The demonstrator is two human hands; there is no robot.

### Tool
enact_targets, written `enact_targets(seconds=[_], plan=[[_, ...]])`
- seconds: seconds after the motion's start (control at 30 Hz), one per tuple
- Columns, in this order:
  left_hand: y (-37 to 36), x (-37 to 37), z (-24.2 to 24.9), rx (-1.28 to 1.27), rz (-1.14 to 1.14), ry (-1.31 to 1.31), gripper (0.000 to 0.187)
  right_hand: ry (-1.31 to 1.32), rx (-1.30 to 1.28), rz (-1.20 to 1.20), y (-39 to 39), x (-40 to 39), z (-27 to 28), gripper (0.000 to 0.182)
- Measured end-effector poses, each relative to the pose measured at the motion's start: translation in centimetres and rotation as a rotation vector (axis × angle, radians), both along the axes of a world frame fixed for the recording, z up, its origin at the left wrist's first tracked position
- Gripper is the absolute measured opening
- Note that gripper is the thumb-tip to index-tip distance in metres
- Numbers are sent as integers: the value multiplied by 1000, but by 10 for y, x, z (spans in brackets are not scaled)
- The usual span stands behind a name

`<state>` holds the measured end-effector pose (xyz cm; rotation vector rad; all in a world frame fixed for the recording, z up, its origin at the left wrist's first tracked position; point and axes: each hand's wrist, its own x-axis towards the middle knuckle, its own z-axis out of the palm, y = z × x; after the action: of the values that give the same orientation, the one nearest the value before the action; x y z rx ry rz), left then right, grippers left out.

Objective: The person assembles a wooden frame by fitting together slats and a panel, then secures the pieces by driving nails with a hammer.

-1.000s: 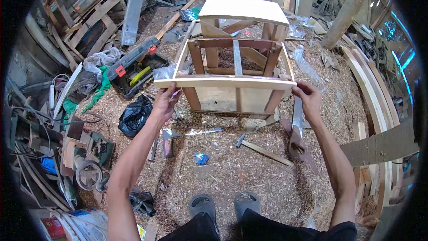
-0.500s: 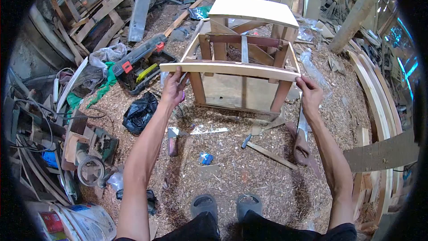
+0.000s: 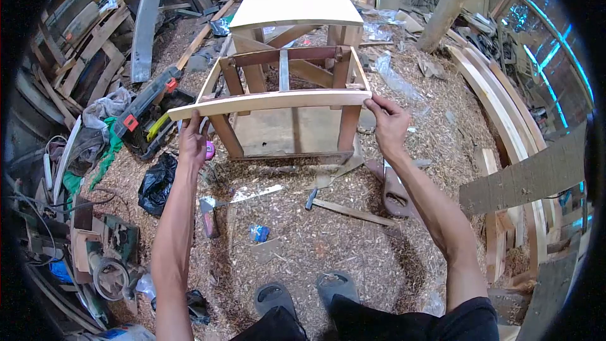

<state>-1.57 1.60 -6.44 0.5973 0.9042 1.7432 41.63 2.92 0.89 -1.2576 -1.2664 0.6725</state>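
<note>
A pale, slightly curved wooden strip (image 3: 271, 101) lies along the near top edge of a wooden frame (image 3: 228, 136). My left hand (image 3: 192, 142) pinches the strip close to its left end, which sticks out past the frame. At the right end, the fingers of my right hand (image 3: 391, 125) are closed on the same strip. Beside my left fingers shows a pink round object (image 3: 210, 150), partly hidden. Behind the open frame stands a second wooden piece with a pale curved top (image 3: 297, 9).
On the shavings-covered floor lie a hammer (image 3: 353, 212), a handsaw (image 3: 395, 192), a try square (image 3: 209, 218) and a blue crumpled packet (image 3: 259, 233). An open toolbox (image 3: 148, 117) and a black plastic bag (image 3: 158, 183) are at left. Curved boards (image 3: 499, 113) lie at right.
The view has swung to the right, so everything sits further left. The strip's left end now tilts lower and nearer to me. Both hands keep hold of it.
</note>
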Motion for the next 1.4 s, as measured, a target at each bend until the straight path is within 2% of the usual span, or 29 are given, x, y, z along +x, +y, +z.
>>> enact_targets(seconds=[0.07,0.13,0.2,0.23,0.33,0.43,0.47,0.67,0.77,0.93,1.0,1.03,1.07,1.13,1.2,1.27,1.4], plan=[[3,2,2,88,-7,29,25,-47,30,-53,5,-3,1,25],[0,4,4,90,-11,48,24,-96,43,-4,10,3,-2,28],[-2,7,9,71,11,139,24,18,24,66,15,4,-7,31],[-1,7,10,-29,36,156,28,48,72,101,22,4,-15,30],[-8,15,18,-20,3,79,27,172,-73,200,24,9,-15,34],[-9,26,28,2,63,69,27,156,-32,185,25,8,-9,28],[-8,27,34,25,73,76,29,134,-14,164,26,9,-5,24],[-5,22,78,-4,110,222,33,-27,-19,140,35,22,39,28],[-12,28,114,-174,155,315,39,-23,-229,226,29,21,66,26],[-15,14,90,-270,43,309,37,47,-415,301,30,24,40,24],[-15,19,73,-315,143,334,37,103,-481,268,29,21,26,19],[-14,13,65,-314,101,289,38,171,-478,269,29,19,25,18],[-10,6,59,-375,102,344,38,167,-480,264,31,18,23,18],[-7,4,53,-395,82,255,36,51,-464,289,41,15,17,17],[-6,7,48,-428,64,301,47,28,-439,253,46,8,8,16],[3,2,39,-450,52,266,46,-44,-456,197,51,4,1,15],[14,5,36,-533,56,345,51,-6,-513,191,64,3,-9,15]])
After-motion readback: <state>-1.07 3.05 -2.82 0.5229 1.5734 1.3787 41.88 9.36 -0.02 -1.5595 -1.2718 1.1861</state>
